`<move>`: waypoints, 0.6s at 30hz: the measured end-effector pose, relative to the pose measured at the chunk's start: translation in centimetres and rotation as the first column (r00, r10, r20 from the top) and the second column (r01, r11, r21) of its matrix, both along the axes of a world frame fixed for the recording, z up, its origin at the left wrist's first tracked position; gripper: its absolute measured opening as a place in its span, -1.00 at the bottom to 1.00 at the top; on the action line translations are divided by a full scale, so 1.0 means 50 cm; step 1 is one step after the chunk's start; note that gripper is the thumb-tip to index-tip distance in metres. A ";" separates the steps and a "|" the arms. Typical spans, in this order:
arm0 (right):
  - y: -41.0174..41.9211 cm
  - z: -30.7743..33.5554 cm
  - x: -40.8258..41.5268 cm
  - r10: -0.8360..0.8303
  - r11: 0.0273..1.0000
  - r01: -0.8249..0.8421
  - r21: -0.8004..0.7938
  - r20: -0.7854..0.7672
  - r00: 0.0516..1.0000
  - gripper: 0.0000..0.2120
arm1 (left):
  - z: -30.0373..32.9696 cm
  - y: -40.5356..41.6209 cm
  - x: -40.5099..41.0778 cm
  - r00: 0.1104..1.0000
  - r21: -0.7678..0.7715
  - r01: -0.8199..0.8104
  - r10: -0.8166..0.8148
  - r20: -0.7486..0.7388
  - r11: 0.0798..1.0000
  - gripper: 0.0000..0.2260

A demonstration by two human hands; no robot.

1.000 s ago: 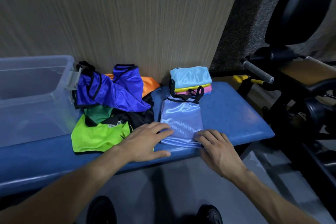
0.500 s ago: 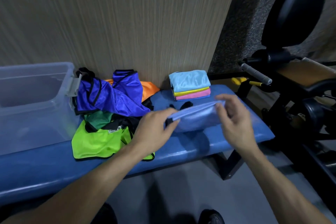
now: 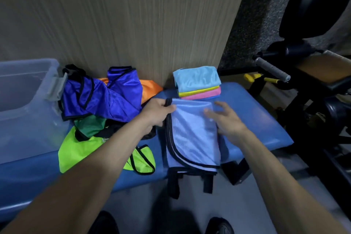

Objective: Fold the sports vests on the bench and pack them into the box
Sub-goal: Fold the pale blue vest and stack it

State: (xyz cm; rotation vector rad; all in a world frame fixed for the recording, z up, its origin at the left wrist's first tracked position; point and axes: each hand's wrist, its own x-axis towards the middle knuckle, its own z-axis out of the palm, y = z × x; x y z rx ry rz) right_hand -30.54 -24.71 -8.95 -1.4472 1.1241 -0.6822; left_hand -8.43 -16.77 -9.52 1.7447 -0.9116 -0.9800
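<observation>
**Lilac vest half-folded on the blue table**

The lilac vest lies on the table, its black straps hanging over the near edge. The left hand pinches its far-left corner, arm stretched forward. The right hand, blurred, hovers over the fabric's right side with fingers spread and released. Folded vests are stacked just behind; unfolded vests are heaped beside the clear box.

One head-worn camera looks forward and down, close over the blue bench.
</observation>
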 end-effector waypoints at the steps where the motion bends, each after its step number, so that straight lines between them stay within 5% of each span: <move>1: 0.002 -0.010 -0.001 0.078 0.996 -0.075 0.052 -0.057 0.995 -0.31 | -0.023 -0.014 0.006 1.000 0.033 -0.024 0.023 0.011 0.999 -0.84; 3: -0.004 -0.025 0.000 0.131 0.991 -0.132 0.001 -0.117 0.984 -0.25 | -0.052 -0.037 0.016 0.997 0.060 -0.068 0.065 0.041 0.996 -0.83; 7: -0.028 -0.053 0.012 -0.004 0.957 -0.057 -0.284 -0.211 0.977 -0.45 | -0.056 -0.071 0.028 0.978 0.006 -0.141 0.139 0.154 0.990 -0.85; 12: -0.023 -0.055 -0.002 0.000 0.810 -0.217 -0.544 -0.370 0.929 -0.61 | -0.039 -0.060 0.031 0.822 -0.011 -0.097 0.086 0.563 0.995 -0.71; 15: 0.004 -0.034 -0.046 0.163 0.645 -0.449 -0.619 -0.463 0.871 -0.74 | -0.019 -0.034 0.014 0.651 -0.097 0.072 0.027 0.759 0.993 -0.58; 18: 0.040 -0.015 -0.097 0.274 0.522 -0.602 -0.605 -0.549 0.789 -0.69 | -0.010 -0.012 -0.025 0.633 -0.179 0.453 -0.174 0.754 0.874 -0.74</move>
